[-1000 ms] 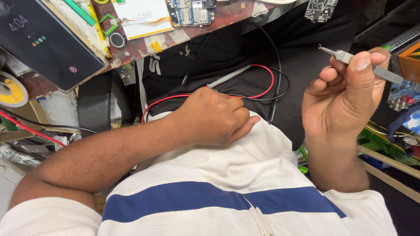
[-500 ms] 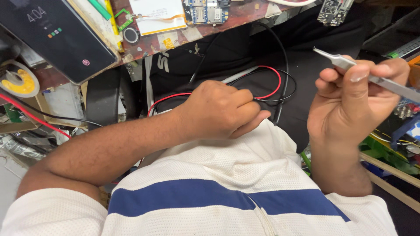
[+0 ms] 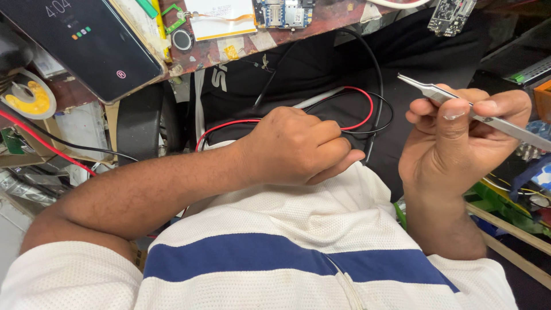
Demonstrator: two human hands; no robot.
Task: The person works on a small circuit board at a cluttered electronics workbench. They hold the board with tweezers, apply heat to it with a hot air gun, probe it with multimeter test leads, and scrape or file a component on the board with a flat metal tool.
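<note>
Right hand (image 3: 459, 143) fingers still pinching tweezers (image 3: 476, 115), left hand (image 3: 298, 146) still clenched

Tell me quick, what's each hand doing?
Left hand: closed in a loose fist beside the red and black wires; whether it grips them cannot be told.
Right hand: closed, holding metal tweezers.

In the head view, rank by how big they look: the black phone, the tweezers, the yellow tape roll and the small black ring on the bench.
1. Black phone, cut off by the frame edge.
2. Tweezers in the right hand; nearer the camera, so this rank is unsure.
3. Yellow tape roll.
4. Small black ring.
</note>
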